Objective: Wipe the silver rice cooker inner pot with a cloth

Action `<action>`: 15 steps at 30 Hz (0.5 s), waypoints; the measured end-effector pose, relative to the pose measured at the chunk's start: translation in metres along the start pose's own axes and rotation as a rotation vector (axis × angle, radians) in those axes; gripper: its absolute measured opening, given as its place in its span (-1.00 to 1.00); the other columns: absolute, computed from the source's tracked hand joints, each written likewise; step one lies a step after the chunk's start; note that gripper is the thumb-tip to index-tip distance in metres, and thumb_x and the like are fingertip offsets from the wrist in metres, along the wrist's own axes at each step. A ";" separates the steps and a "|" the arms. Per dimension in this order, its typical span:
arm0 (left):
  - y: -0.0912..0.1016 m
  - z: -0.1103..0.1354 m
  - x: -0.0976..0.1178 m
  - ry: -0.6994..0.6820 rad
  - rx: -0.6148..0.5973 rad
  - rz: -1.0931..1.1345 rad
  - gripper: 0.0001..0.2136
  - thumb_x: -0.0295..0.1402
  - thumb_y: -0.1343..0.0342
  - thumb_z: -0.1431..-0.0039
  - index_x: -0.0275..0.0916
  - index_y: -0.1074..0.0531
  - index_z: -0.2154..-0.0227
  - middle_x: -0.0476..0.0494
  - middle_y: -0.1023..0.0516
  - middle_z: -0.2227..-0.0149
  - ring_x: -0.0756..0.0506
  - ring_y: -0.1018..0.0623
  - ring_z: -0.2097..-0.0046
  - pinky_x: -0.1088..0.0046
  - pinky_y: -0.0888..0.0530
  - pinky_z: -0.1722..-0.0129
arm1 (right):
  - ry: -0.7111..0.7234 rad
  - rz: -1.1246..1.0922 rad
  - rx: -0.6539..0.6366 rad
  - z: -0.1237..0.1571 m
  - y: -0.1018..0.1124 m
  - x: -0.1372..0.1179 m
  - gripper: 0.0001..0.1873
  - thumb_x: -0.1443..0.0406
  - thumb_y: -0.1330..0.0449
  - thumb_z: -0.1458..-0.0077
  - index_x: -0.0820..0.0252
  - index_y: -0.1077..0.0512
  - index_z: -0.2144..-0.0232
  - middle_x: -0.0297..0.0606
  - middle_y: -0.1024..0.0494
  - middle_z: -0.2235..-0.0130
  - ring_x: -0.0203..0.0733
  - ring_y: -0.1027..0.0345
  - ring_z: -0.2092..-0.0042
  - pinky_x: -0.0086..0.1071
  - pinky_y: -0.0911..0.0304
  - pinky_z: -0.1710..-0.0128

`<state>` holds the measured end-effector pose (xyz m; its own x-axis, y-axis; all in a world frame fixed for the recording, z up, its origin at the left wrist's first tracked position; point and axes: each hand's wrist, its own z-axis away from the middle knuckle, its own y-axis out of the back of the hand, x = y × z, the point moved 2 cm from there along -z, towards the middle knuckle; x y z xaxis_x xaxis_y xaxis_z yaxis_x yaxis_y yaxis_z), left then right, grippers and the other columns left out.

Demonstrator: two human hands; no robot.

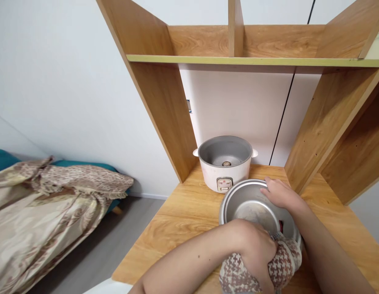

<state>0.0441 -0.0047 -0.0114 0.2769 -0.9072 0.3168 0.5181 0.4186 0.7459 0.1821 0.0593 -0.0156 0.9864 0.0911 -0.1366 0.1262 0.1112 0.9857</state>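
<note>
The head view looked down on a wooden table (183,208) set under a shelf unit (253,60) against a white wall. Near the front edge stood a metal inner pot (247,204), tilted a little toward the person. The left hand (253,249) was clenched around a bunched houndstooth cloth (284,263) and pressed it against the pot's near rim and inner wall. The right hand (279,192) lay over the far rim, fingers curled on the edge, grasping the pot to steady it.

Just behind the pot, touching or nearly so, sat the white rice cooker body (225,163), open and empty, its heating plate showing at the bottom and its small control panel facing the person. To the left, well apart from the table, a bed (54,196) with a patterned cover stood by the wall above a grey floor.

The step in hand appeared to be wiping the inner pot, with the cloth working at the near side. A further pass would probably call for the right hand to turn the pot by its rim, so that the cloth reached the unwiped wall, while keeping the pot from sliding on the smooth wood.
</note>
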 end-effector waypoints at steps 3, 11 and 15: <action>0.001 0.002 -0.001 -0.011 0.021 0.021 -0.23 0.14 -0.24 0.14 -0.49 -0.57 0.03 -0.36 -0.68 0.31 -0.23 -0.60 0.40 0.26 -0.52 0.31 | -0.001 -0.003 -0.002 0.000 0.000 0.000 -0.64 0.15 0.01 -0.32 0.26 -0.39 0.03 0.09 -0.61 0.04 0.13 -0.50 0.00 -0.21 -0.23 0.18; 0.005 0.004 0.001 -0.004 -0.056 0.054 -0.19 0.13 -0.23 0.10 -0.57 -0.53 0.00 -0.45 -0.67 0.24 -0.26 -0.62 0.34 0.26 -0.53 0.27 | 0.007 -0.010 0.002 0.001 0.003 -0.002 -0.65 0.16 0.01 -0.31 0.27 -0.39 0.04 0.10 -0.61 0.05 0.14 -0.50 0.00 -0.21 -0.23 0.18; 0.002 0.001 0.000 0.000 -0.008 0.046 -0.28 0.09 -0.28 0.15 -0.49 -0.59 0.08 -0.36 -0.68 0.33 -0.23 -0.60 0.40 0.27 -0.52 0.30 | 0.002 -0.008 -0.004 0.001 0.002 -0.001 -0.65 0.16 0.01 -0.32 0.27 -0.39 0.03 0.10 -0.61 0.05 0.13 -0.50 0.00 -0.21 -0.23 0.18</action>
<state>0.0441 -0.0035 -0.0087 0.3007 -0.8871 0.3503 0.5111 0.4600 0.7261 0.1810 0.0584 -0.0132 0.9852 0.0918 -0.1446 0.1337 0.1158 0.9842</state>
